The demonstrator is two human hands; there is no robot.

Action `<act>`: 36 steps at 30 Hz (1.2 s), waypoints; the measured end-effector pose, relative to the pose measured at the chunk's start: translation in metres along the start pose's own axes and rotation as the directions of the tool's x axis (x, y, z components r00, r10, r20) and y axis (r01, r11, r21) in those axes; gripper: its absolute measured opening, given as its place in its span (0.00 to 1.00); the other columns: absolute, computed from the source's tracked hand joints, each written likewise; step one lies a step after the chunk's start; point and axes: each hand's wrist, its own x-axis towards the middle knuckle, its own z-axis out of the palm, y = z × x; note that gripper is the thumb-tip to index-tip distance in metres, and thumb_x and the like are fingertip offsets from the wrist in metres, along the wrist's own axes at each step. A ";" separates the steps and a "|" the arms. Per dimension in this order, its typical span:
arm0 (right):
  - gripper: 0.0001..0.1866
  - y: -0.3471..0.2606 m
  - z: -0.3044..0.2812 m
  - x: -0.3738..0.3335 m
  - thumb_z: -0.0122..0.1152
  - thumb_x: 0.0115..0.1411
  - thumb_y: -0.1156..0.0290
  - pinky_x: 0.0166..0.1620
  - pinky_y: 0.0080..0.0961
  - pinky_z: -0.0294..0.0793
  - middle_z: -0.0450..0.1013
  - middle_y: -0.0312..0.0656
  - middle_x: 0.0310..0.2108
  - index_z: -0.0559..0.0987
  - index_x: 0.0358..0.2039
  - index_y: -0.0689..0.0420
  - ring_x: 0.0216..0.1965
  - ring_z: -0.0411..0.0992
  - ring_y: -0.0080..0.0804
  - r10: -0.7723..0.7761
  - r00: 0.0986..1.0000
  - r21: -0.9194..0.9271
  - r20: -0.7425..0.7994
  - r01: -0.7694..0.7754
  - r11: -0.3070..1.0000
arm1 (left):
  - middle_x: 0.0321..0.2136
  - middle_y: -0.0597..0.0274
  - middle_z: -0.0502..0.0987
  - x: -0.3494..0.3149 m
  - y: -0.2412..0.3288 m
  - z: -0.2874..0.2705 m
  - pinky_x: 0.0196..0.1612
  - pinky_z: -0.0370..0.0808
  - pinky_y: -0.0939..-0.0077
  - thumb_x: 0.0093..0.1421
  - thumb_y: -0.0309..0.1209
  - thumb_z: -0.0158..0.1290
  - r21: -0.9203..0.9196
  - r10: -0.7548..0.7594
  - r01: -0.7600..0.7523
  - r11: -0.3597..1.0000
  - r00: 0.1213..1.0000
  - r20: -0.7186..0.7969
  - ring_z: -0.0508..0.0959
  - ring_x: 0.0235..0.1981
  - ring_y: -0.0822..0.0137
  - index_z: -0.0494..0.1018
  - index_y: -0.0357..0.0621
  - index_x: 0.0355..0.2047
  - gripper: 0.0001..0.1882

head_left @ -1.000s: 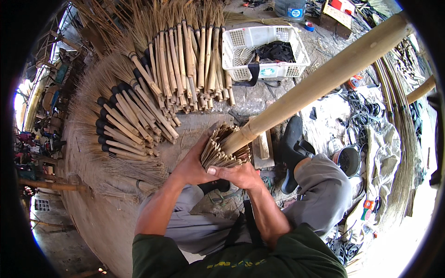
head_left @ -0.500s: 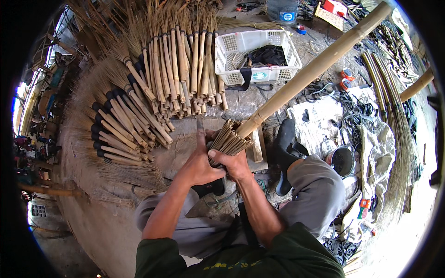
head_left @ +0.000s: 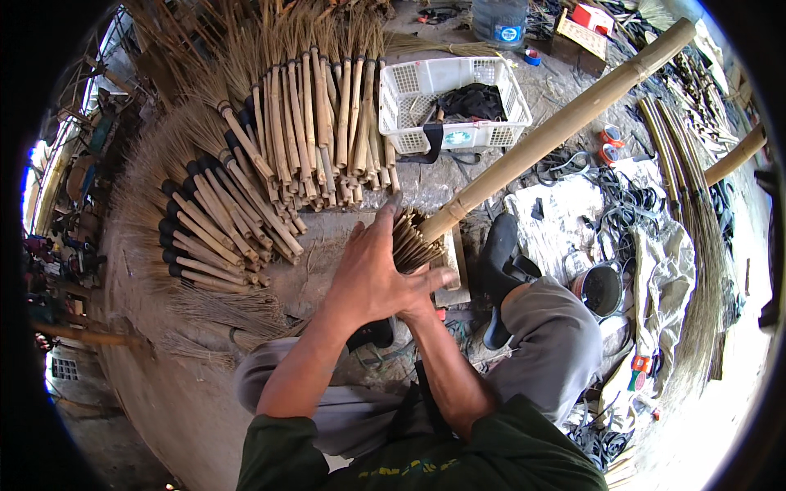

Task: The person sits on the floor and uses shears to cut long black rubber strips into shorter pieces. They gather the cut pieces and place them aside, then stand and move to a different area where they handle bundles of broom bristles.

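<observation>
A bundle of thin brown sticks (head_left: 413,245) stands in front of me with its cut ends up. One end of a long bamboo pole (head_left: 565,123) sits at the bundle's far right side, and the pole slants up to the right. My left hand (head_left: 372,270) lies against the near left of the bundle, fingers stretched apart and thumb reaching right across it. Partly hidden beneath it, my right hand (head_left: 419,307) is around the lower bundle; most of its fingers are out of sight.
Many finished brooms with bamboo handles (head_left: 311,123) lie stacked at left and ahead. Beyond the bundle is a white plastic basket (head_left: 454,135) with black material. At right are a dark bucket (head_left: 602,290), black strips (head_left: 626,204) and long loose bristles (head_left: 696,245).
My left hand has loosened from the bundle and spread its fingers, its thumb now pointing right. The right thumb no longer shows on top. The pole's upper end dips slightly.
</observation>
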 end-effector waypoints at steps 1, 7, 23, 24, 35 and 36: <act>0.28 0.001 -0.001 0.000 0.75 0.52 0.73 0.50 0.31 0.76 0.75 0.40 0.45 0.73 0.53 0.61 0.44 0.75 0.29 -0.008 1.000 -0.012 -0.006 0.008 1.000 | 0.53 0.31 0.74 0.001 0.005 0.001 0.61 0.71 0.51 0.48 0.59 0.70 -0.026 0.067 -0.069 0.997 0.996 -0.059 0.76 0.55 0.38 0.51 0.24 0.69 0.65; 0.28 0.010 0.000 -0.002 0.75 0.53 0.73 0.51 0.31 0.76 0.75 0.41 0.47 0.73 0.52 0.62 0.46 0.74 0.30 -0.104 0.995 -0.159 -0.009 0.101 0.982 | 0.53 0.30 0.74 0.001 0.014 0.004 0.70 0.57 0.46 0.46 0.58 0.70 0.193 0.003 0.021 0.981 0.992 -0.124 0.75 0.58 0.42 0.52 0.21 0.66 0.63; 0.34 -0.009 0.006 -0.018 0.67 0.53 0.83 0.60 0.31 0.70 0.73 0.43 0.54 0.66 0.61 0.65 0.56 0.71 0.30 0.075 0.965 -0.471 0.253 0.055 0.881 | 0.32 0.41 0.83 0.021 0.007 -0.012 0.44 0.79 0.57 0.46 0.36 0.63 -0.061 -0.180 0.177 0.982 0.982 -0.057 0.84 0.36 0.46 0.80 0.35 0.41 0.22; 0.35 -0.011 0.004 -0.017 0.66 0.53 0.84 0.61 0.31 0.70 0.73 0.44 0.54 0.66 0.62 0.65 0.56 0.71 0.30 0.076 0.966 -0.426 0.248 0.038 0.904 | 0.31 0.41 0.82 0.022 0.005 -0.010 0.44 0.79 0.57 0.46 0.36 0.63 -0.069 -0.202 0.198 0.978 0.978 -0.052 0.84 0.36 0.46 0.79 0.35 0.41 0.22; 0.29 -0.075 0.007 -0.015 0.60 0.70 0.63 0.67 0.35 0.61 0.70 0.48 0.61 0.68 0.67 0.63 0.64 0.66 0.39 0.087 0.971 -0.321 0.221 -0.012 0.947 | 0.40 0.38 0.81 0.015 -0.020 0.001 0.47 0.78 0.49 0.50 0.36 0.67 -0.088 -0.045 0.038 0.995 0.996 -0.072 0.82 0.45 0.37 0.57 0.41 0.65 0.45; 0.28 -0.076 0.010 -0.015 0.60 0.70 0.64 0.67 0.35 0.61 0.69 0.50 0.61 0.69 0.65 0.63 0.64 0.66 0.40 0.044 0.983 -0.433 0.177 0.038 0.901 | 0.40 0.38 0.81 0.014 -0.018 0.002 0.46 0.78 0.49 0.51 0.35 0.66 -0.091 -0.040 0.034 0.995 0.997 -0.063 0.82 0.44 0.37 0.56 0.42 0.65 0.44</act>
